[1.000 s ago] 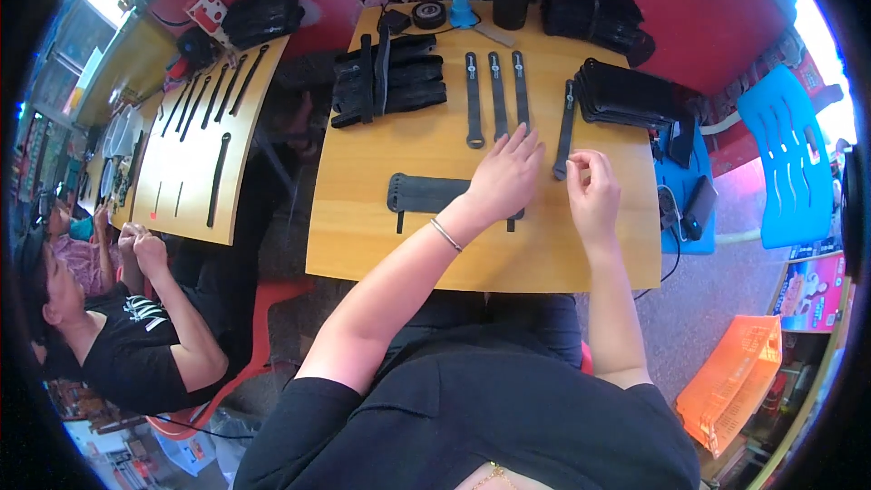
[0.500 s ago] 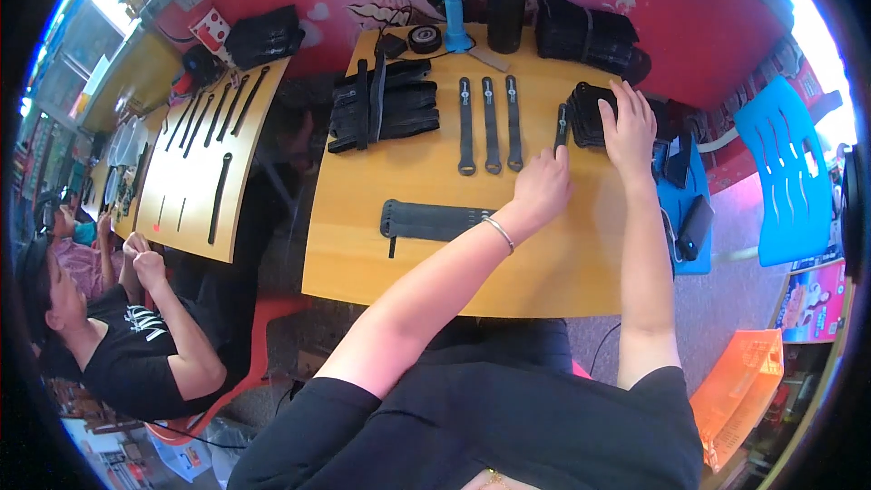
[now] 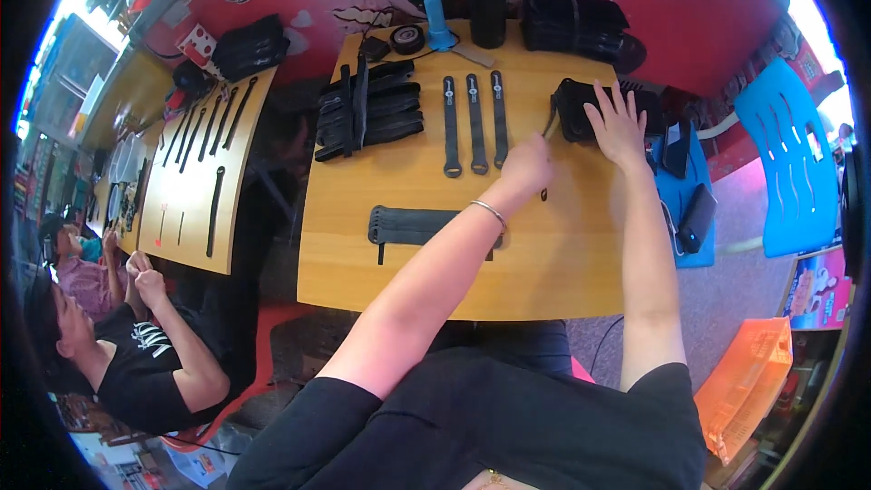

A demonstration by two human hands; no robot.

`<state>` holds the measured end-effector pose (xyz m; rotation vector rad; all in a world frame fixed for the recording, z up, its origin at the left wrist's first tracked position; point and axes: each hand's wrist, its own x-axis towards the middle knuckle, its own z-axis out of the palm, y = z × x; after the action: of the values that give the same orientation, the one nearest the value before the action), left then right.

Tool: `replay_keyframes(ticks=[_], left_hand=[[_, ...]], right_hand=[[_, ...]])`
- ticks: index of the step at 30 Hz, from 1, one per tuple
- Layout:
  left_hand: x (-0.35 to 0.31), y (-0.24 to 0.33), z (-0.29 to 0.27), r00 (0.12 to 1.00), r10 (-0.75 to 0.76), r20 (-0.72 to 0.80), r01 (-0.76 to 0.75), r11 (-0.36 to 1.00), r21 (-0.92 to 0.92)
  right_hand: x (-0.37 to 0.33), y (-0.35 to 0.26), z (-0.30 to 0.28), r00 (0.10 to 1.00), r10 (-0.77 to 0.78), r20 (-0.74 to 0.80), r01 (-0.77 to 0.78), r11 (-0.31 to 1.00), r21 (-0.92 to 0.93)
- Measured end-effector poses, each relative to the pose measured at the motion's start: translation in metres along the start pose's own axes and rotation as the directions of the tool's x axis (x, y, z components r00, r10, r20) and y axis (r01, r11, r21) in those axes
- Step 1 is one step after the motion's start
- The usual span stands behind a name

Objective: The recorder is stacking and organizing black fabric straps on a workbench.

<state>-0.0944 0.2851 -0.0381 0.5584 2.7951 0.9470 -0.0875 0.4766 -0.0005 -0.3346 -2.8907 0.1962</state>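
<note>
A light-brown wooden table [image 3: 408,281] is seen beneath the fingers. A black layered stack [image 3: 572,114] is partly covered by the splayed fingers of the right hand [image 3: 621,134]; a narrow dark-grey strap [image 3: 552,116] is gripped in the curled left hand [image 3: 528,166], its ends exposed beyond the fingers.

The left forearm [image 3: 431,268] slants from the lower middle of the frame up toward the right, its elbow bent outward, and ends in the left hand [image 3: 527,165] just right of centre, back of the hand uppermost, fingers bunched together and blurred. The right forearm [image 3: 651,281] rises almost straight on the right side of the frame to the right hand [image 3: 619,129] at upper right, palm down, fingers fanned apart and pointing upward
</note>
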Motion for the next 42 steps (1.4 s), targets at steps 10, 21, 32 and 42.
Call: replay_keyframes(ticks=[10, 21, 32, 42], left_hand=[[0.026, -0.002, -0.079, 0.845, -0.157, 0.511, 0.533, 0.305, -0.789], [0.057, -0.026, -0.116, 0.905, 0.091, 0.416, 0.414, -0.417, -0.809], [-0.078, -0.005, -0.208, 0.946, 0.178, 0.271, 0.102, 0.63, -0.77], [-0.201, -0.042, -0.195, 0.849, 0.207, 0.485, 0.201, 0.723, -0.661]], right_hand=[[-0.006, -0.002, 0.001, 1.0, 0.002, -0.014, -0.002, 1.0, -0.01], [-0.001, -0.005, -0.002, 0.999, 0.026, 0.02, -0.026, 1.0, -0.013], [0.004, -0.007, -0.011, 0.993, 0.038, 0.115, -0.036, 0.999, -0.019], [-0.027, -0.067, -0.095, 0.95, -0.135, -0.281, 0.28, 0.765, 0.579]])
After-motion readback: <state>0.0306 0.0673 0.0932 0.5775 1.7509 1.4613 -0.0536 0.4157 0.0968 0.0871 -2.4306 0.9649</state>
